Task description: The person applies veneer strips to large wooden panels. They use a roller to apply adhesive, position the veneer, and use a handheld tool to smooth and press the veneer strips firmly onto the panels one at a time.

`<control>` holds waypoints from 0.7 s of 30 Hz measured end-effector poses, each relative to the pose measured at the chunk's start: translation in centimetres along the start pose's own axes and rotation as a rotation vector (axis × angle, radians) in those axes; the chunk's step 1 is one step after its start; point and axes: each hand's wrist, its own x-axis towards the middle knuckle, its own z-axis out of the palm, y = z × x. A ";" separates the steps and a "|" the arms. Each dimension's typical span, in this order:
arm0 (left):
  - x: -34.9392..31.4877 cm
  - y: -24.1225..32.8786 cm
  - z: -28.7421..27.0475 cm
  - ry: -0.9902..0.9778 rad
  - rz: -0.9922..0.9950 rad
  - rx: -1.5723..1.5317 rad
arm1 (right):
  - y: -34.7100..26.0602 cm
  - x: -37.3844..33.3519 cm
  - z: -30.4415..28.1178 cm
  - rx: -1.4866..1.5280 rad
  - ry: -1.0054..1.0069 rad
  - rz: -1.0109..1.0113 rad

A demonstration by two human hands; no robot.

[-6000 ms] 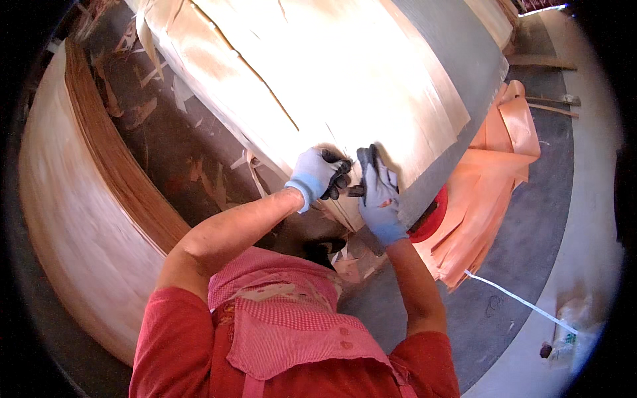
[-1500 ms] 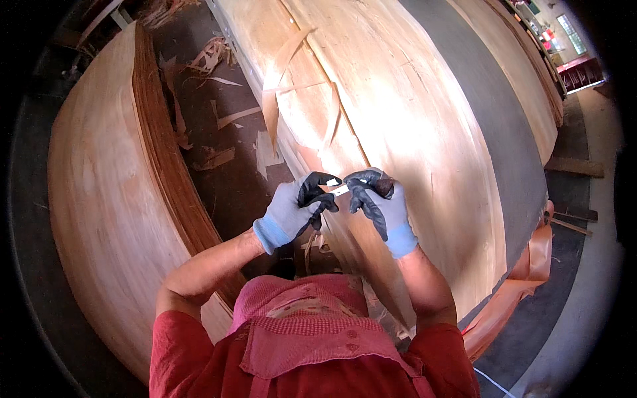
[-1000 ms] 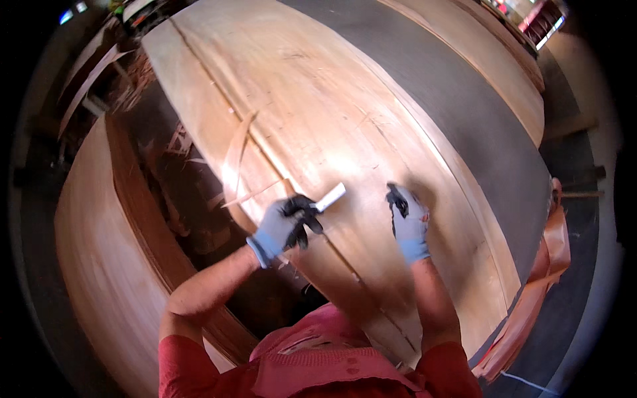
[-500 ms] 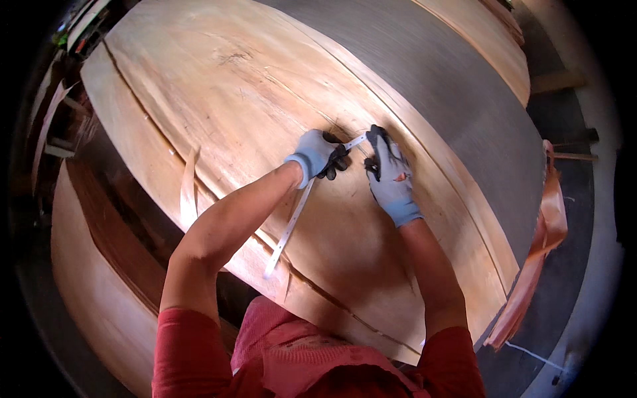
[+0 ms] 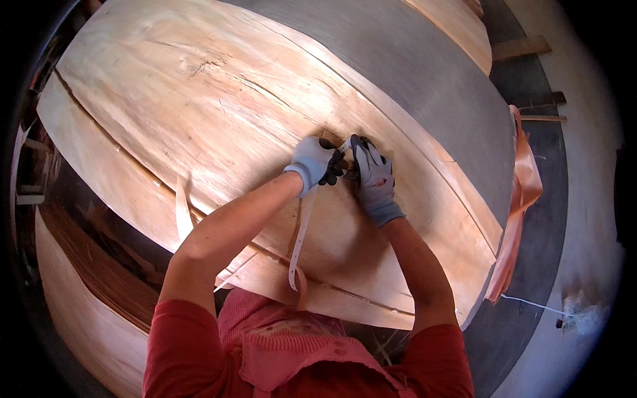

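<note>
White tape [image 5: 303, 232] — and, perhaps, a bag [image 5: 585, 313]

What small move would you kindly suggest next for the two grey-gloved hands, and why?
Perhaps smooth the narrow white dotted strip down with the right grey-gloved hand: it sits close beside the strip's upper part, while the left grey-gloved hand holds the strip and the lower end trails free over the pale wood sheet.

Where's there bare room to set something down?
The grey surface between the big sheet and other sheet, upper right, looks bare. So does the big sheet's upper-left part, between the long seam and the grey. Crowded: around the left hand and right hand, and where white tape crosses the seam.
</note>
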 end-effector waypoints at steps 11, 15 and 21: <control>-2.0 1.5 -2.7 -0.118 -0.022 0.358 | 0.0 0.4 -1.5 -0.203 -0.250 -0.039; -0.5 2.7 -11.7 0.097 0.029 0.110 | -1.4 1.8 -2.0 -0.275 -0.295 -0.060; 0.4 2.8 -13.3 0.139 0.044 -0.222 | -5.2 7.0 -4.0 -0.020 -0.098 -0.025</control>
